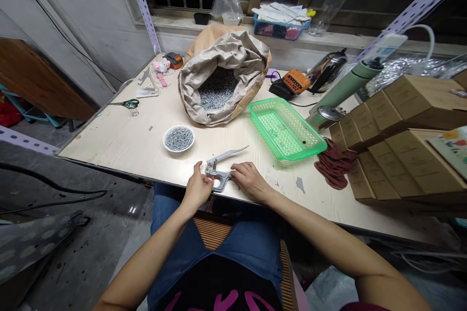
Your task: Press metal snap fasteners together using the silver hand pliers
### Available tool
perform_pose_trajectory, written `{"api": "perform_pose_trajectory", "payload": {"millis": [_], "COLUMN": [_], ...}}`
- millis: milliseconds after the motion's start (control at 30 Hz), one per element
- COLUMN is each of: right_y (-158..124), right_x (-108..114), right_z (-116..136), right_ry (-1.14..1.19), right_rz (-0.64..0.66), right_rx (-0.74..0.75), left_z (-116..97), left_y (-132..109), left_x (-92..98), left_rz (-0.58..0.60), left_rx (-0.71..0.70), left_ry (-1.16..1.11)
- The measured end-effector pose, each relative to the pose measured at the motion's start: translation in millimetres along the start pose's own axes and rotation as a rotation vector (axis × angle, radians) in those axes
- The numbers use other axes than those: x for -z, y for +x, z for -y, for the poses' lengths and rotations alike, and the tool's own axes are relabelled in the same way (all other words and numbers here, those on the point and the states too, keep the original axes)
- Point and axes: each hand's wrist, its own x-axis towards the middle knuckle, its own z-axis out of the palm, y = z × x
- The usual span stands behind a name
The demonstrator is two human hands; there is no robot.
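No brand or label can be read anywhere in view: the printed lines on the stacked cardboard boxes [401, 141] are too small and blurred, and so is the marking on the orange-and-black power-tool battery charger [292, 82]. The pink shapes on the person's black top [219, 299] may be lettering, but the frame cuts them off.

The left hand [197, 187] is closed around the lower end of a grey metal plier-like hand press [219, 172], which lies at the near edge of the pale wood-grain table [109, 165]. Its long arm points away to the right. The right hand [250, 181] lies open and flat on the table, with its fingers [235, 169] against the press. The left hand hides part of the press's mechanism, so its exact type is hard to make out.

Just ahead, a white bowl [178, 138] holds small screws, and many more fill a paper sack with a woven liner [222, 77]. A green plastic basket [286, 129] sits to the right, beside a crumpled maroon cloth [333, 165]. Green-handled scissors [127, 104] lie to the left.
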Motion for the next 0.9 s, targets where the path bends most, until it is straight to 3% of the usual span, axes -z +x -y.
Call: {"api": "perform_pose_trajectory", "payload": {"millis": [200, 500, 800, 900], "right_y": [4, 18, 40, 42], "right_x": [4, 13, 21, 21], "right_z": [-3, -17, -41, -41], "right_ry": [0.018, 0.073, 0.178, 0.197], "right_rz": [-0.044, 0.213, 0.464, 0.461], "right_rx": [0.017, 0.084, -0.049, -0.087], "left_z": [-2, -9, -11, -8], "left_y": [-2, 4, 6, 5], "left_x": [0.1, 1.8, 1.8, 0.9], "left_rz": [-0.002, 0.059, 0.061, 0.055], "left_rx": [-0.003, 0.017, 0.022, 0.002], "left_ry": [-0.011, 0.140, 0.164, 0.148]}}
